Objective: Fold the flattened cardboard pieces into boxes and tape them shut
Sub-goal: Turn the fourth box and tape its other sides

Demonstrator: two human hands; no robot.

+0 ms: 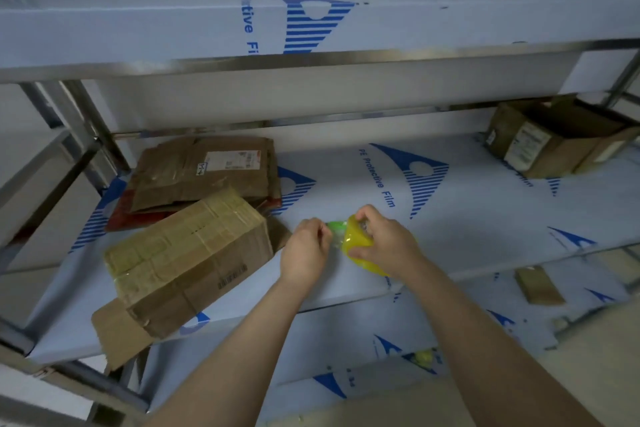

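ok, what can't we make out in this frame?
All head view.
- Tape roll: core covered by the right hand.
- Tape end: blurred at the left hand's pinch.
- Label on the flattened cardboard: too small to read.
- Open box: cut by right edge, inside hidden by its walls.

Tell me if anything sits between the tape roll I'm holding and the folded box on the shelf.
Nothing visible does. Only your left hand, pinching the tape end, lies between the tape roll in your right hand and the folded box.
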